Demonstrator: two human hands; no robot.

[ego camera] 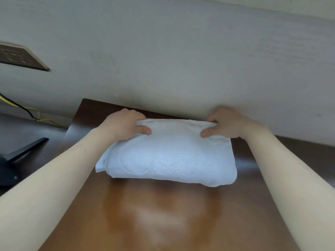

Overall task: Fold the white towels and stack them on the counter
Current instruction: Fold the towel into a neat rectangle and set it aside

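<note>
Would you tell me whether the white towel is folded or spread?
Folded: the white towel lies as a compact, layered bundle on the counter.

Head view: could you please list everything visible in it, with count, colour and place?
towel: one, white, folded, on the counter by the wall
counter: one, glossy brown, under the towel
wall: one, pale grey, behind the counter
socket panel: one, dark brown, wall, upper left
cables: at least two, yellow and black, far left
black object: one, left edge, unidentifiable
left hand: grips the towel's far left corner
right hand: grips the towel's far right corner
</note>
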